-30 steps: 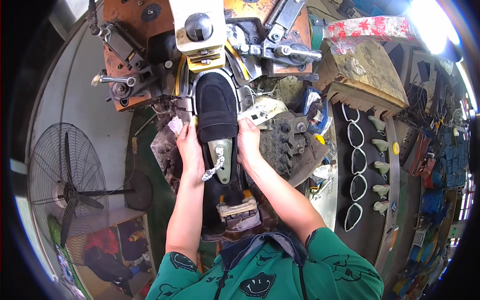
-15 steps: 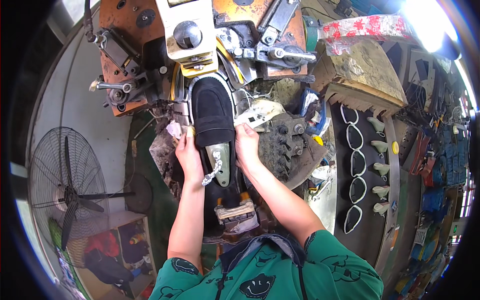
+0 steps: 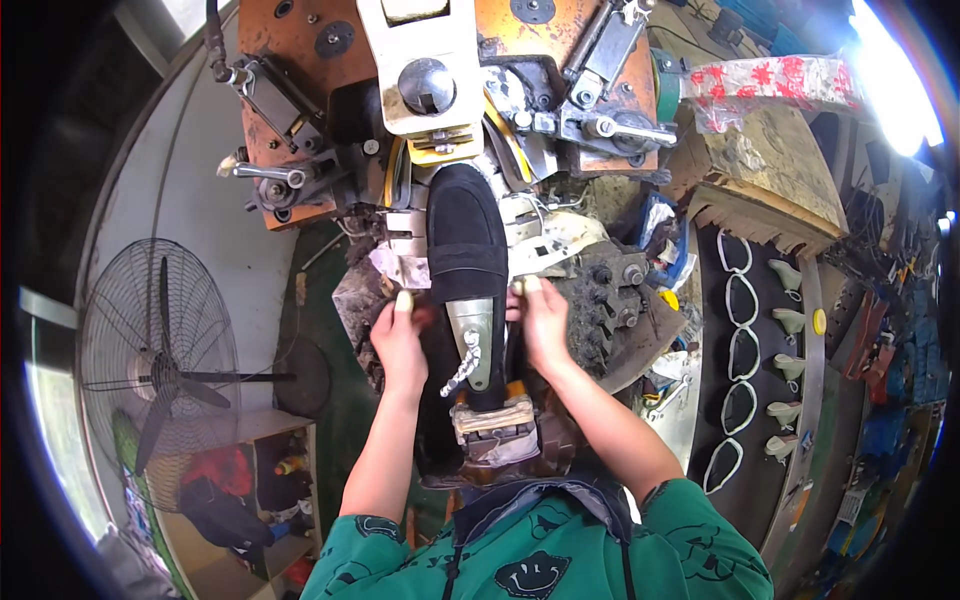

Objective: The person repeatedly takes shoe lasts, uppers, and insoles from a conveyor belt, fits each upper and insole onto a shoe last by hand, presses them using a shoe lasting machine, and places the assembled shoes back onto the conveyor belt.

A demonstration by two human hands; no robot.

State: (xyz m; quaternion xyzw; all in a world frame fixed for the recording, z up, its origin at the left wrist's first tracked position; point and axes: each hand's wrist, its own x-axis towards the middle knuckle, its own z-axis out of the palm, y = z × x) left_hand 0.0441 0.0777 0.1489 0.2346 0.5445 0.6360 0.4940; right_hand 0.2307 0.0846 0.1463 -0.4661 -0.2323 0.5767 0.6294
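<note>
A black suede loafer upper [image 3: 467, 215] sits on a shoe last, toe away from me, under the white head [image 3: 415, 85] of a machine. The last's grey-green heel part [image 3: 465, 320] is bare and carries a short knotted speckled cord [image 3: 468, 362]. My left hand [image 3: 399, 345] is left of the last, thumb up, its other fingers smeared by motion. On the other side my right hand [image 3: 545, 322] has bent fingers close to the shoe's edge; their tips are blurred. Whether either hand holds anything is unclear. Metal segments [image 3: 405, 222] flank the toe.
Orange machine plates [image 3: 290, 110] with levers stand at the far side. A wrapped padded block [image 3: 497, 420] is just behind the heel. To the right are a worn wooden box [image 3: 770, 170] and a bench with white loops [image 3: 740, 300] and pale shoe-shaped pieces. A caged fan [image 3: 160, 370] stands left.
My hands have drawn back from the shoe's sides, the left farther out. The metal band that hugged the toe has opened away from it. The whole view has shifted.
</note>
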